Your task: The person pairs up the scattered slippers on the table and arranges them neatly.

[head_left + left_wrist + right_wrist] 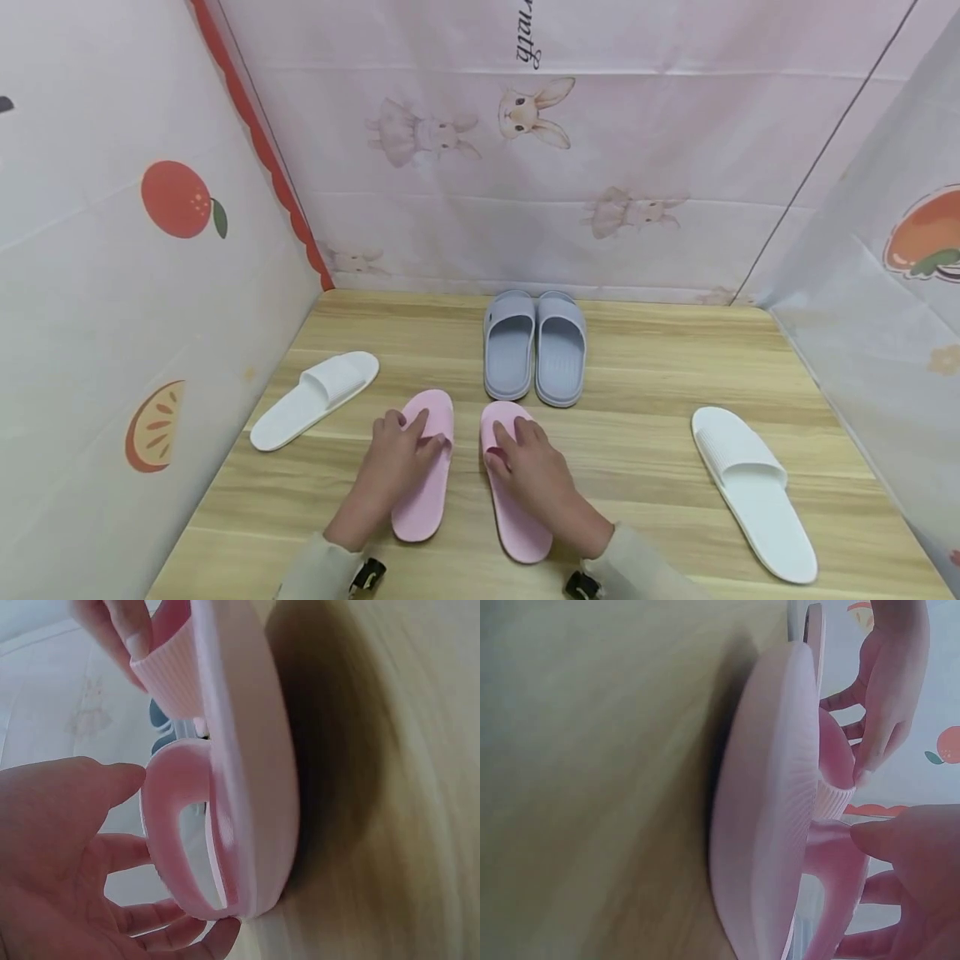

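Two pink slippers lie side by side on the wooden floor, toes pointing away from me. My left hand [396,467] grips the strap of the left pink slipper [420,512], thumb at the strap's opening edge and fingers across its outer side. My right hand [536,475] holds the strap of the right pink slipper [521,537] in the same way. In the left wrist view the left slipper's ribbed pink sole side [259,772] sits close to the floor, its strap arching beside my fingers. The right wrist view shows the right slipper's side [761,810] close up.
A pair of grey slippers [510,358] stands together near the back wall. One white slipper [315,400] lies at the left, angled, and another white slipper [757,500] at the right. Printed cloth walls [450,208] enclose the wooden floor [637,467] on the left, back and right.
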The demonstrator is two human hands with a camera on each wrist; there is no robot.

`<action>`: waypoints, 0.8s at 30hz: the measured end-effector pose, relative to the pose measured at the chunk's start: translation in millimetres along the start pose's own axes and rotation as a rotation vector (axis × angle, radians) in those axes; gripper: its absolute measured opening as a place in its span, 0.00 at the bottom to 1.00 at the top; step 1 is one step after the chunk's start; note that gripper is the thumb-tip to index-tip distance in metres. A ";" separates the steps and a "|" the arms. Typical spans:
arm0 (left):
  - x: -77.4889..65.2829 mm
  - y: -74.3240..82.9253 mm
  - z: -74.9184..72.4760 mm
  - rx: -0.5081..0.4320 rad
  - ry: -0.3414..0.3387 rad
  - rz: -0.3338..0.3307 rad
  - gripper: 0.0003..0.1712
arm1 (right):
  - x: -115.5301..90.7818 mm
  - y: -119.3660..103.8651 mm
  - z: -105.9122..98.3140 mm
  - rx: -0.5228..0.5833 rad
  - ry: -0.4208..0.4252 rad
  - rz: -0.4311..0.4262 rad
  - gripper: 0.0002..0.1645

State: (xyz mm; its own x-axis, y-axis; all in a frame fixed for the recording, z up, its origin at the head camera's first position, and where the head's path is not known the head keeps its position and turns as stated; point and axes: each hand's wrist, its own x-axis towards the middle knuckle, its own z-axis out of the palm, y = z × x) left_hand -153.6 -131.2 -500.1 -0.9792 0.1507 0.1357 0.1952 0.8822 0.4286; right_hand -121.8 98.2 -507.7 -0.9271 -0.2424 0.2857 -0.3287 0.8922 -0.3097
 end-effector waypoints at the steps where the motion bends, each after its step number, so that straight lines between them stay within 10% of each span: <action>1: 0.0 0.1 -0.1 0.002 0.000 0.003 0.34 | 0.6 -1.3 0.5 0.001 -0.004 -0.001 0.30; 24: -3.8 4.5 4.2 0.013 -0.027 -0.006 0.31 | 11.1 -25.4 13.7 0.001 -0.019 -0.012 0.27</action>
State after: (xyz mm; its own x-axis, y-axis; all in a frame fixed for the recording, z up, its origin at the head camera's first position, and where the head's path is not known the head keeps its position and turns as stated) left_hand -149.2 -125.9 -502.4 -0.9815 0.1576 0.1091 0.1891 0.8889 0.4172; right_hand -126.1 67.6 -509.1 -0.9263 -0.2603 0.2726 -0.3402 0.8887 -0.3075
